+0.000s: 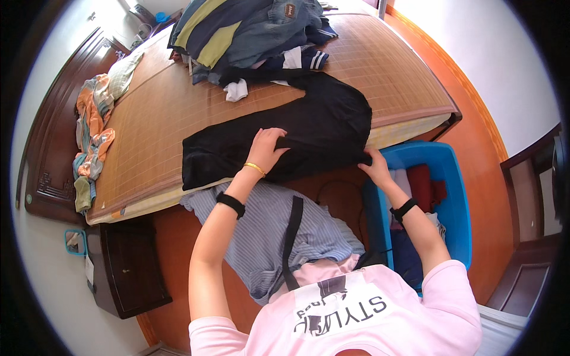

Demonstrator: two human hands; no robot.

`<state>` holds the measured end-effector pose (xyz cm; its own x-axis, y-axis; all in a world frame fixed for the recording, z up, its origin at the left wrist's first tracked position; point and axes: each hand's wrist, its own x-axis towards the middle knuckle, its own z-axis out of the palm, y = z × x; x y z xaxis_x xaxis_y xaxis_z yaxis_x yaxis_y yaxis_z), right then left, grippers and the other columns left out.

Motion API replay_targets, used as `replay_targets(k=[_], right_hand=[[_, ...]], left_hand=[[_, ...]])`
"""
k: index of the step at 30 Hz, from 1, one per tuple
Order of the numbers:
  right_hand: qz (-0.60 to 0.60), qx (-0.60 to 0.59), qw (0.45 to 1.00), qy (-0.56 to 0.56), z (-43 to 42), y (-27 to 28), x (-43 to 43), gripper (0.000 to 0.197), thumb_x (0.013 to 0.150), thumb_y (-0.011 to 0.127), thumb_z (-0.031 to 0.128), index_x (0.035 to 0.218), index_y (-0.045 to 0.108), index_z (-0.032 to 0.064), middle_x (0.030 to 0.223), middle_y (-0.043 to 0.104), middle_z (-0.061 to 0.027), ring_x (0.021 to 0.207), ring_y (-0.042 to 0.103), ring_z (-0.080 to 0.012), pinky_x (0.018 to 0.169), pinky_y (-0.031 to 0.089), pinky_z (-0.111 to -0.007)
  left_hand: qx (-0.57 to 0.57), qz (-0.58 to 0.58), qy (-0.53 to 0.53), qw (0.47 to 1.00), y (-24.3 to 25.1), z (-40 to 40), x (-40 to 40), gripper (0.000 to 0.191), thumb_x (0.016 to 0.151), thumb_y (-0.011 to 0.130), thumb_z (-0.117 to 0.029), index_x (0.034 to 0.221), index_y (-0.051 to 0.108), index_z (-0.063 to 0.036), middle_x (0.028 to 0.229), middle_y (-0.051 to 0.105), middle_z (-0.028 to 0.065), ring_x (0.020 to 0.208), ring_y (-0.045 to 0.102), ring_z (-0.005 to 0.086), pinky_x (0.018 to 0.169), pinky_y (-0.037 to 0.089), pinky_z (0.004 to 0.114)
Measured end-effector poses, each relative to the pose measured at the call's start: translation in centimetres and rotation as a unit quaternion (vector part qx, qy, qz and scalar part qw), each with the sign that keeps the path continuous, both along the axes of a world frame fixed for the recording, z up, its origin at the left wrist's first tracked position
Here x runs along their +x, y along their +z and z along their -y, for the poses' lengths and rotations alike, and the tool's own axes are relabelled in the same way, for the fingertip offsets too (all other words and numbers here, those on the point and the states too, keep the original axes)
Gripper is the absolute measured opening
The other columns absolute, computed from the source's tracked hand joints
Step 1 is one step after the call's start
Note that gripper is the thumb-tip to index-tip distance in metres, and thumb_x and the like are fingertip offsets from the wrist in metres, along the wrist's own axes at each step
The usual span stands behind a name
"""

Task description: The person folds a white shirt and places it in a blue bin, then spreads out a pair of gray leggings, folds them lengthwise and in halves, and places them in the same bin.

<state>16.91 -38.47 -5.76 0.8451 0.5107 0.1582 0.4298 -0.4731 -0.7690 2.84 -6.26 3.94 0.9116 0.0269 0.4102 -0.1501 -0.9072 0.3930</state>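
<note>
A black long garment (311, 115), perhaps trousers, lies spread and bent over the near edge of the bed's woven mat (151, 115). My left hand (268, 149) is on its near part, with a bit of the cloth between thumb and fingers. At the garment's right end, beside the blue bin, my right hand (375, 165) pinches the black edge. The garment's far part reaches a heap of clothes (249, 35), where denim and striped pieces show. A small white cloth (236, 90) lies by that heap.
A blue plastic bin (461, 209) with folded clothes stands at the right. Blue-striped cloth (267, 222) with a black strap (294, 236) covers my lap. Crumpled orange and grey cloth (95, 115) lies along the headboard (53, 147). A dark nightstand (129, 267) stands at the left.
</note>
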Motion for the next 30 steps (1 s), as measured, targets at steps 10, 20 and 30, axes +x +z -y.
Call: replay_targets(k=[10,20,30], right_hand=[[0.186,0.136,0.972,-0.032,-0.3,6.4,-1.7,0.016,0.076,0.06,0.0,0.089,0.05,-0.0005,0.115,0.055,-0.0185,0.105,0.053,-0.035,0.091,0.041,-0.038],[0.121,0.231,0.964,-0.056,-8.1,11.6,7.4,0.012,0.087,0.056,0.006,0.092,0.046,0.0024,0.068,0.05,-0.0032,0.06,0.046,-0.0077,0.056,0.041,-0.026],[0.12,0.116,0.974,-0.152,-10.2,5.4,12.2,0.014,0.08,0.057,0.007,0.093,0.052,0.0027,0.061,0.05,-0.0076,0.057,0.051,-0.0165,0.056,0.043,-0.031]], left_hand=[[-0.236,-0.015,0.049,0.97,4.3,-1.2,-3.6,0.025,0.074,0.066,0.003,0.095,0.053,-0.0001,0.082,0.062,0.0122,0.081,0.064,0.0216,0.075,0.049,0.028],[-0.11,0.104,0.098,0.984,10.7,-9.1,8.5,0.02,0.083,0.065,-0.013,0.099,0.057,-0.0035,0.085,0.063,0.0153,0.082,0.063,0.0278,0.073,0.047,0.032],[0.014,0.077,0.133,0.988,2.5,-10.0,15.7,0.051,0.072,0.07,-0.015,0.12,0.051,-0.0137,0.121,0.049,0.0157,0.11,0.047,0.0367,0.095,0.04,0.043]])
